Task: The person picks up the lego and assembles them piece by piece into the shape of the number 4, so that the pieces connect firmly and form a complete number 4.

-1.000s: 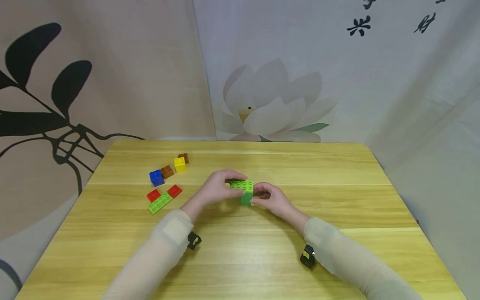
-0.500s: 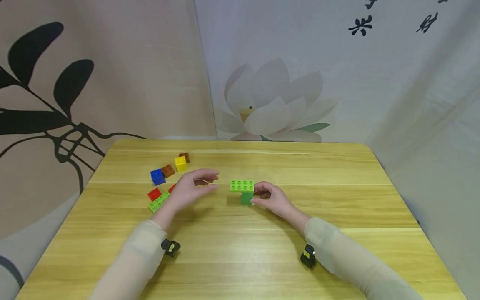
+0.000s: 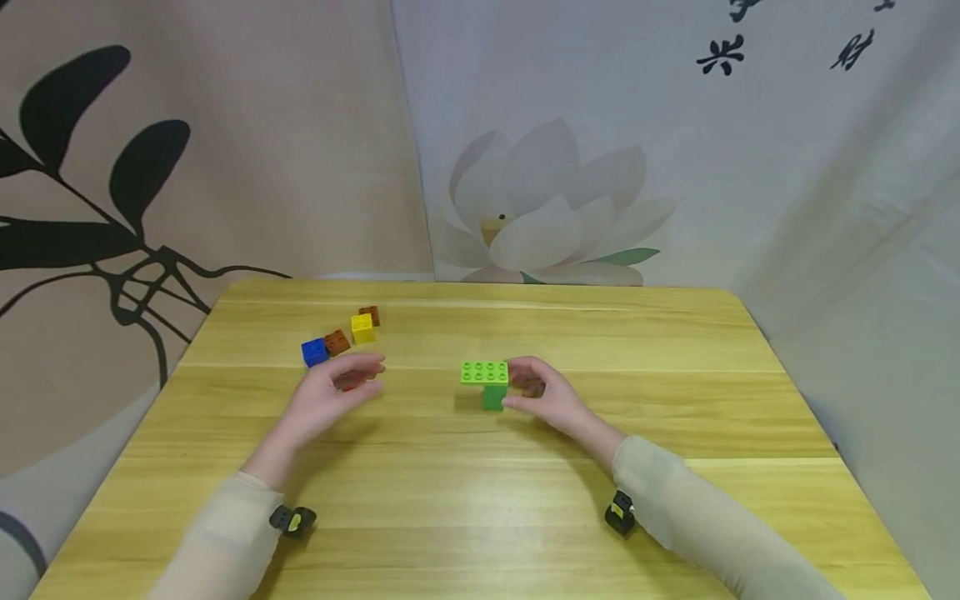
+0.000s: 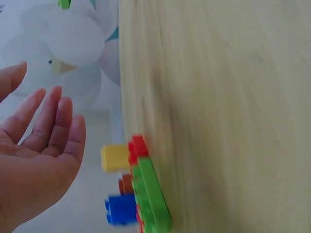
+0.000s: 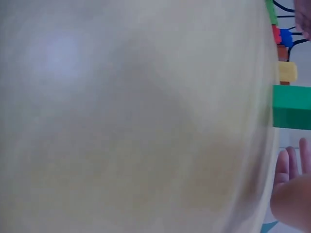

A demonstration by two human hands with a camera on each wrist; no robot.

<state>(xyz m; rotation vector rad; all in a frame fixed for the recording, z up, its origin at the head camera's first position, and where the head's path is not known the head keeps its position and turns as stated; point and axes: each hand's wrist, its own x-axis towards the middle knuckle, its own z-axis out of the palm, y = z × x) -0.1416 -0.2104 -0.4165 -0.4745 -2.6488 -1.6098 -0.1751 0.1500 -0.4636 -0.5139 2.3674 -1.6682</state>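
Observation:
Near the middle of the table stands a stack: a light green brick (image 3: pixel 483 372) on top of a narrower dark green brick (image 3: pixel 494 398), its left part overhanging. My right hand (image 3: pixel 555 400) rests just right of this stack, fingers loosely bent; thumb and fingertips are at its right side, and contact is hard to tell. Over the loose bricks at left hovers my left hand (image 3: pixel 326 400), fingers apart and holding nothing. Beneath it, a red brick (image 4: pixel 138 146) and a long light green brick (image 4: pixel 154 194) show in the left wrist view; the hand mostly hides them in the head view.
Behind the left hand lie a blue brick (image 3: pixel 314 352), a brown brick (image 3: pixel 337 342), a yellow brick (image 3: pixel 363 328) and another brown brick (image 3: pixel 373 315). The wooden table (image 3: pixel 637 333) ends at a printed cloth (image 3: pixel 300 167) behind it.
My left hand has let go of the light green brick on the stack and moved left, over the loose red and green bricks. The right hand has stayed beside the stack.

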